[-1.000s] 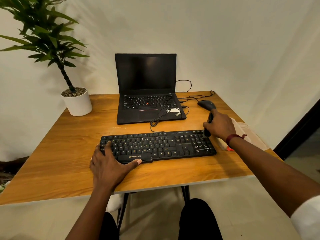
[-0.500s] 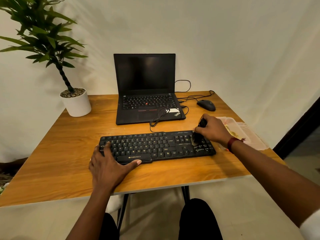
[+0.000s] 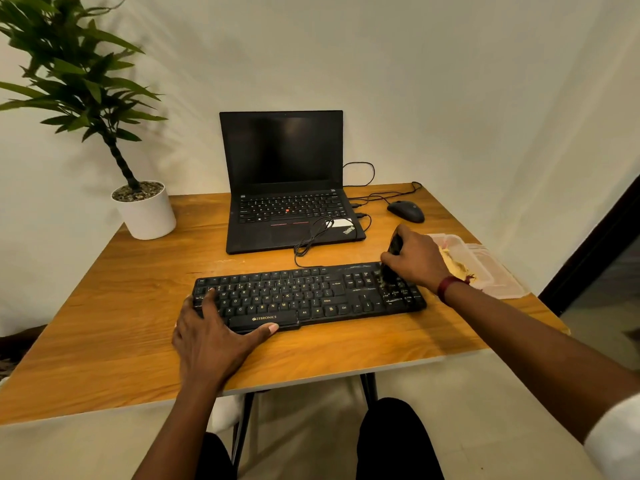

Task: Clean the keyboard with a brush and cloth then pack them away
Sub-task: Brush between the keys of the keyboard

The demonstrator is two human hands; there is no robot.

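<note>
A black keyboard (image 3: 304,296) lies across the near middle of the wooden table (image 3: 114,306). My left hand (image 3: 214,337) rests flat on its left end, fingers on the keys and thumb along the front edge. My right hand (image 3: 417,259) grips a black brush (image 3: 390,265), whose bristles touch the number pad at the keyboard's right end. To the right of that hand sits a clear plastic container (image 3: 485,268) holding a yellow cloth (image 3: 455,265), partly hidden by my wrist.
An open black laptop (image 3: 284,181) stands behind the keyboard, with a coiled cable (image 3: 311,237) on its front edge. A black mouse (image 3: 406,211) lies at the back right. A potted plant (image 3: 143,209) stands at the back left corner. Walls enclose the table behind.
My right hand came from the table's right side onto the number pad with the brush and has shifted slightly there. My left hand has stayed on the keyboard.
</note>
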